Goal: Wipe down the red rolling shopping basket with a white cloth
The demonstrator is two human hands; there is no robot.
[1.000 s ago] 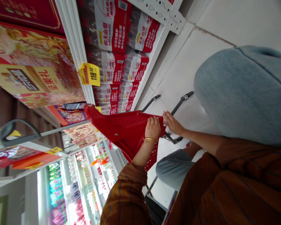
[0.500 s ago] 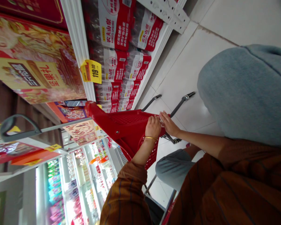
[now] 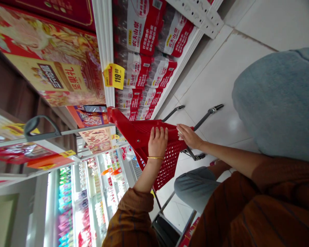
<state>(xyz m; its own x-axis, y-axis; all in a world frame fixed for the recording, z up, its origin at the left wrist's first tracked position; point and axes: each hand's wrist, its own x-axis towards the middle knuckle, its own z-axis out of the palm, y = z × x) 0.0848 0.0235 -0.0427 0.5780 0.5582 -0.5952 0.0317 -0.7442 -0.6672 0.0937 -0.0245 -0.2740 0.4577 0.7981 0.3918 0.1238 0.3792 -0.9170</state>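
"Red plastic basket (image 3: pixel 170 161), where?"

"Near the shelf of bottled water (image 3: pixel 104 41)."

"Hands?"

"Left hand (image 3: pixel 158 144) lies open, fingers spread on the basket's side; right hand (image 3: pixel 189 136) curls at its rim, pinching something white (image 3: pixel 180 134) (too small to tell)."

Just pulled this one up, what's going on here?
In a supermarket aisle, a person has both hands at a red plastic shopping basket. The left hand, with a gold bangle, lies against the basket's edge; the right hand is at the same edge, with something small and pale at its fingertips. Shrink-wrapped packs of bottled water stand on the shelf alongside, above a white tiled floor.
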